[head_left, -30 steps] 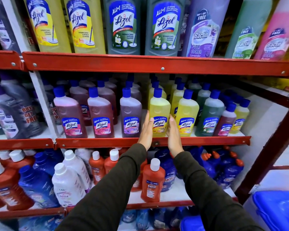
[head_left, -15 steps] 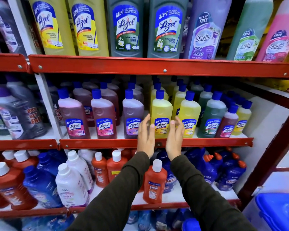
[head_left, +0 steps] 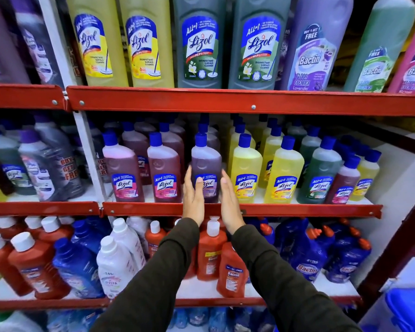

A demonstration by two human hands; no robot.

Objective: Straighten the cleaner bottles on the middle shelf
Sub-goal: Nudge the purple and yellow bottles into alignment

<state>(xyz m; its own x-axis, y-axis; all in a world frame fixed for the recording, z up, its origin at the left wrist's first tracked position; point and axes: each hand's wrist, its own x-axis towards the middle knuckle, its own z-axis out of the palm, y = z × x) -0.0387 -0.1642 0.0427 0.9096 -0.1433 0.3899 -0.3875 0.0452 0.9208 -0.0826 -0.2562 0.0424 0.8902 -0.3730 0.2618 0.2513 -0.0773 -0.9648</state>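
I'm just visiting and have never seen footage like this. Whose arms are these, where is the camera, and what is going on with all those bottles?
No machine here: a person wears a camera on the head, looking forward and down, so you see their own arms in dark sleeves. In front stands a red shelf rack full of floor cleaner. On the middle shelf, the left hand and right hand cup a purple bottle with a blue cap from either side, palms flat, as if squaring it up. Pink bottles stand to its left, yellow bottles to its right. Whether both palms actually press it, I cannot tell.
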